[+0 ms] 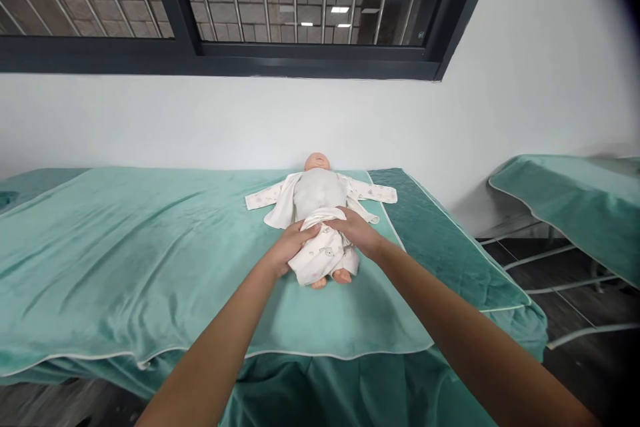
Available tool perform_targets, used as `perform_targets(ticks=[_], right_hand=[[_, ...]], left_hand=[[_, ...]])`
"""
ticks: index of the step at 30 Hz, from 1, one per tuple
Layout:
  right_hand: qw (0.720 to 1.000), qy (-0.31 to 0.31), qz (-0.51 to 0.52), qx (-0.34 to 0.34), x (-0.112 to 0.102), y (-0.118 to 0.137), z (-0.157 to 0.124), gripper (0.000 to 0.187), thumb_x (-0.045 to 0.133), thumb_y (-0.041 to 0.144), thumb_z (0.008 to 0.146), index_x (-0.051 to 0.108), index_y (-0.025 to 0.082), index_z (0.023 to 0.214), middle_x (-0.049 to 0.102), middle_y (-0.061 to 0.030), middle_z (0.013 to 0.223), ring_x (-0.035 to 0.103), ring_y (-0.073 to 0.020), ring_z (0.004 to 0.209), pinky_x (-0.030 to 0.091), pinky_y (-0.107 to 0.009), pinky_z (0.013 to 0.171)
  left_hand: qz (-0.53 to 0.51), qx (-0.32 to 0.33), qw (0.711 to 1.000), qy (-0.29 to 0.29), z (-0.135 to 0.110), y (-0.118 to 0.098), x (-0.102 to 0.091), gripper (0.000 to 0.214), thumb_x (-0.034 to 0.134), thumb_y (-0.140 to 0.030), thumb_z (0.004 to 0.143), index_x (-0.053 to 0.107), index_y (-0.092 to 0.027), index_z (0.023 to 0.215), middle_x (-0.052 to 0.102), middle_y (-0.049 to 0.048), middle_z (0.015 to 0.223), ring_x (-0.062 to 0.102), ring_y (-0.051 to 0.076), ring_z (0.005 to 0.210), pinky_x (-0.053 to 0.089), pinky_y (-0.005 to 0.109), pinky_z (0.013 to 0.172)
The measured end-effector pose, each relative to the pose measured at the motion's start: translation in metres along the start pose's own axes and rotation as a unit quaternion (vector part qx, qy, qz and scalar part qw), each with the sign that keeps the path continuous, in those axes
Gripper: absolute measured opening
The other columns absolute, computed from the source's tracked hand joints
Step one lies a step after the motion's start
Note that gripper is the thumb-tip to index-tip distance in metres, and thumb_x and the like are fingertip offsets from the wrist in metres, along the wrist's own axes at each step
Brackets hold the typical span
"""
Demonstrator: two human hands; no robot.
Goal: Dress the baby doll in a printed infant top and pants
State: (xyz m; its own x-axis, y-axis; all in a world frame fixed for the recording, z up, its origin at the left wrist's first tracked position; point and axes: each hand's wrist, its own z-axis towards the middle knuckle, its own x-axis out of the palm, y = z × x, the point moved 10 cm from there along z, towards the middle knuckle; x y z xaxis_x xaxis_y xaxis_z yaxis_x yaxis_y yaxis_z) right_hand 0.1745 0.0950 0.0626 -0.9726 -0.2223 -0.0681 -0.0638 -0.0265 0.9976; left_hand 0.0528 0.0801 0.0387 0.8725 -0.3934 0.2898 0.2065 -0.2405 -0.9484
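Note:
A baby doll (318, 195) lies on its back on a green blanket (150, 267), head toward the wall. Its white printed jacket (280, 203) lies spread open under it, sleeves out to both sides. White printed trousers (323, 255) cover its legs, and bare feet show at the bottom. My left hand (291, 245) grips the trousers' waistband at the doll's left hip as I see it. My right hand (357, 230) holds the waistband on the other side. Both hands have their fingers curled on the cloth at the doll's belly.
The blanket covers a bed (450, 260) that stands against a white wall under a dark-framed window (225, 13). A second green-covered bed (575, 207) stands to the right, across a gap of dark floor.

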Motion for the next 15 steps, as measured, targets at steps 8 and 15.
perform_targets(ticks=[8,15], right_hand=[[0.982,-0.061,-0.155,-0.093,0.001,0.009,0.000,0.035,0.063,0.052,0.081,0.060,0.019,0.090,0.066,-0.0018,0.087,0.059,-0.0196,0.084,0.045,-0.031,0.073],[0.982,0.150,-0.117,-0.004,0.025,0.007,-0.009,0.044,0.065,0.055,0.081,0.071,0.018,0.104,0.072,-0.0046,0.103,0.064,-0.0236,0.097,0.048,-0.033,0.084]], left_hand=[[-0.086,-0.017,0.995,-0.045,-0.011,0.013,0.001,0.046,0.077,-0.042,0.075,0.067,-0.013,0.109,0.074,0.0093,0.088,0.067,0.017,0.068,0.054,0.029,0.065],[-0.037,0.031,0.997,-0.052,-0.012,-0.002,0.000,0.050,0.079,-0.043,0.074,0.066,-0.013,0.112,0.074,0.0109,0.097,0.068,0.018,0.077,0.053,0.028,0.069]])
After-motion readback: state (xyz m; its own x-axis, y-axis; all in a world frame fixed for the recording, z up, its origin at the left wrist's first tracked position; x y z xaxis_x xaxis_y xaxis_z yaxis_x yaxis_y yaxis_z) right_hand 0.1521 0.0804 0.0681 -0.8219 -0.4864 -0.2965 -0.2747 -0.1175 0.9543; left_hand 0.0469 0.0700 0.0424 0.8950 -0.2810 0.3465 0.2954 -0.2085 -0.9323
